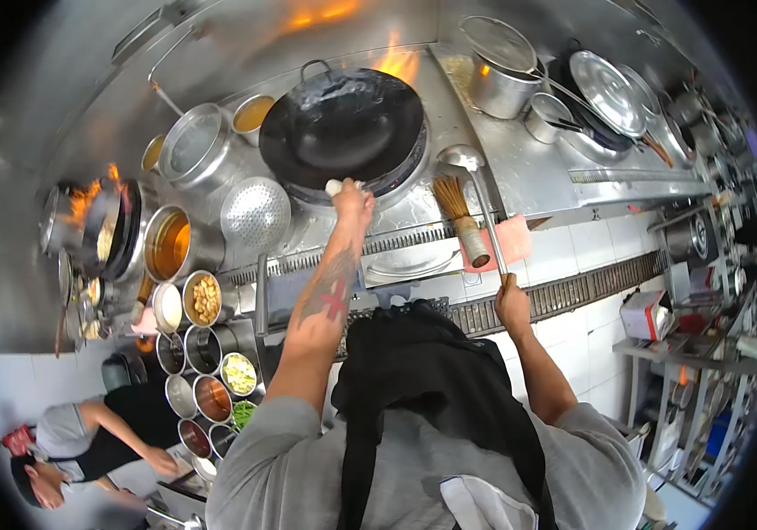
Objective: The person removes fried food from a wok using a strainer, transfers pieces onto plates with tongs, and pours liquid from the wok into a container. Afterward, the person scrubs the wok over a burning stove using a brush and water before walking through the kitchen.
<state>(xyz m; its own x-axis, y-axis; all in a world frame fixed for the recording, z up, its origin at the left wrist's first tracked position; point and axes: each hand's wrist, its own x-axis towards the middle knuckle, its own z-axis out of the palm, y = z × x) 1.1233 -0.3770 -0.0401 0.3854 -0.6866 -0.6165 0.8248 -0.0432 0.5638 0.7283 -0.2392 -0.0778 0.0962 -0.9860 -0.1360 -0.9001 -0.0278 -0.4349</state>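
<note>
A large black wok (338, 132) sits on the burner, dark and shiny inside, with flames behind its right rim. My left hand (354, 203) is closed on a white cloth (334, 187) at the wok's near edge. In my right hand (512, 305) is the handle of a long metal ladle (489, 208); its bowl rests on the steel stove top, right of the wok. Between wok and ladle handle lies a bamboo brush (458, 212), beside a pink cloth (511, 240).
Left of the wok are a perforated skimmer (256, 213), a pot with a strainer (193, 146) and an oil pot (167, 243). Ingredient tins (213, 397) stand near a co-worker (87, 433) at lower left. Another wok (113, 230) has flames behind it. Pots (499, 88) stand at upper right.
</note>
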